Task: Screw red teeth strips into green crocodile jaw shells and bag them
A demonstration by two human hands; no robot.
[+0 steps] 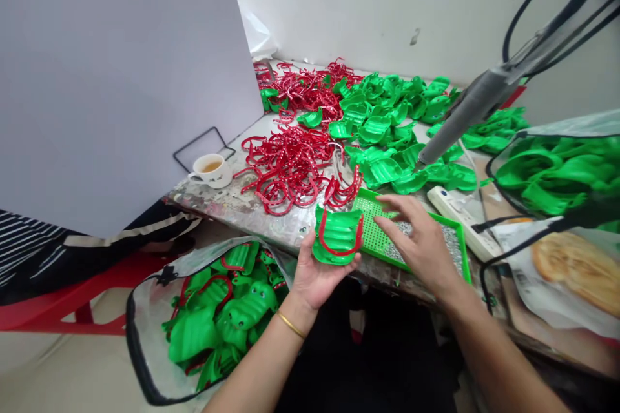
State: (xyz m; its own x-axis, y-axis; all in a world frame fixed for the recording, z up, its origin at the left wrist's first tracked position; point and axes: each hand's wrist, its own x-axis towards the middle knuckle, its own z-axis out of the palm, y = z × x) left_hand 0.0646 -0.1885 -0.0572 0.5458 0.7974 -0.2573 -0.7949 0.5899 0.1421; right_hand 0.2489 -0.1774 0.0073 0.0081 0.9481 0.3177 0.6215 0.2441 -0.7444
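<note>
Steadily pinching green piece (340,228) in left hand (317,281); holding right hand (420,239) loosely spread, seemingly empty; best to seat red strip (340,251) evenly.

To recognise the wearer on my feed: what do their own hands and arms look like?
The left hand and right hand are both ungloved. A thin, gold-coloured, metal-looking bangle circles the left wrist; the right wrist shows none. No sleeve shows on the left forearm or right forearm.
</note>
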